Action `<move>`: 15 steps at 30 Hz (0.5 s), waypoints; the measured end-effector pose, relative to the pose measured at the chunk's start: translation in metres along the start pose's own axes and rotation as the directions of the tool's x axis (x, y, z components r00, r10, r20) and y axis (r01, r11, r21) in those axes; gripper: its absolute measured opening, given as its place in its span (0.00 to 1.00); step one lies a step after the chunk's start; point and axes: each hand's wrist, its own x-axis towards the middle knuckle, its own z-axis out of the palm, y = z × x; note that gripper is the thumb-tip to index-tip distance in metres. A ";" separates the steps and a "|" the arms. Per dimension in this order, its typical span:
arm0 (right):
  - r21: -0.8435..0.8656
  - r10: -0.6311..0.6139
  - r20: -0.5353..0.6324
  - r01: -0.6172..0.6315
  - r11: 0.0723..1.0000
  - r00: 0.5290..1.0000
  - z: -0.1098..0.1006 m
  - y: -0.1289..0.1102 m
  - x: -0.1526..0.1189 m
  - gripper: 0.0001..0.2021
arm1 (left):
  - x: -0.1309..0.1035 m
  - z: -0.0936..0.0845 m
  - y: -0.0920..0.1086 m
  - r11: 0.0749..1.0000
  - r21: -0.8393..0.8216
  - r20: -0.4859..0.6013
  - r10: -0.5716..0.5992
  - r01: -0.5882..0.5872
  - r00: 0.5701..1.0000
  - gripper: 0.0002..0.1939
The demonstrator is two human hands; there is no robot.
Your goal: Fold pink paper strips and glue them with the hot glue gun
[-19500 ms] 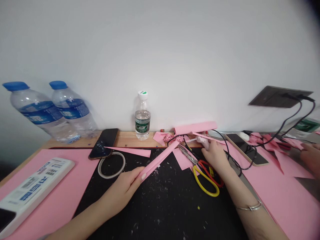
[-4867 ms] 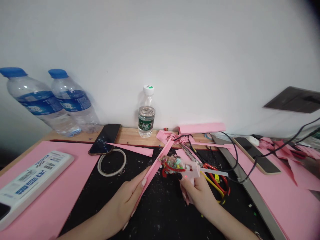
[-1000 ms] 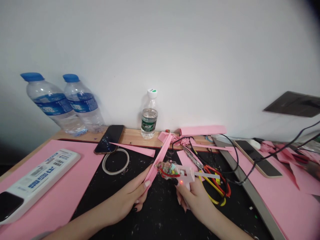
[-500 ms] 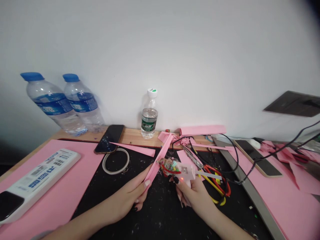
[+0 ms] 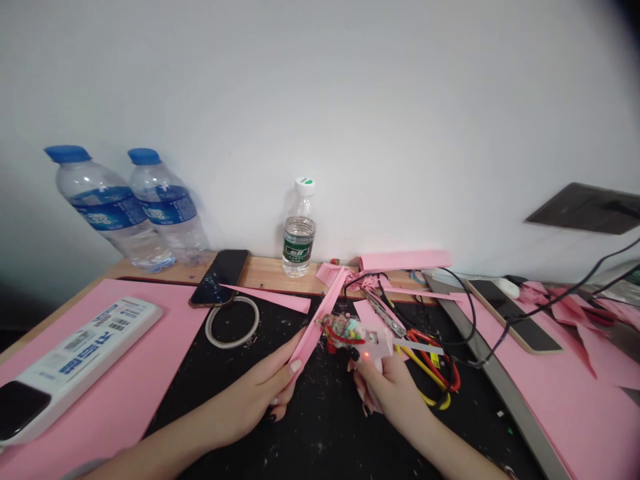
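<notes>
My left hand [image 5: 270, 383] is closed round a long folded strip of pink paper [image 5: 320, 320], which points up and away over the black mat [image 5: 320, 433]. In my right hand [image 5: 383, 383] is a small pink hot glue gun [image 5: 377, 341] with a lit red light. Its front, crusted with colourful bits, is turned towards the paper strip and lies close beside it; I cannot tell whether they touch. A pale glue stick [image 5: 420, 346] juts from the gun's back. Pliers with red and yellow handles [image 5: 425, 373] lie just beyond my right hand.
A tape ring [image 5: 209, 327], a dark phone [image 5: 220, 277] and a pointed pink strip [image 5: 275, 298] lie at the left. A small water bottle [image 5: 299, 233] and two large bottles [image 5: 165, 213] stand by the wall. Black cables [image 5: 507, 327] and another phone [image 5: 515, 317] are at the right.
My right hand and the glue gun have shifted very slightly to the right. My left hand and the paper strip stay practically where they were.
</notes>
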 end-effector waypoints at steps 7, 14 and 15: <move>-0.013 0.006 -0.011 -0.006 1.000 1.000 0.000 0.005 -0.001 0.24 | 0.000 0.000 0.000 1.000 -0.008 -0.003 -0.004 0.004 1.000 0.30; -0.046 0.001 -0.003 -0.001 0.999 1.000 0.000 0.005 -0.002 0.24 | 0.000 0.001 0.000 0.999 -0.026 -0.010 -0.021 0.021 1.000 0.31; -0.048 0.002 -0.003 -0.002 0.999 1.000 0.000 0.005 -0.002 0.23 | 0.000 0.001 0.000 1.000 -0.025 -0.011 -0.018 0.018 1.000 0.31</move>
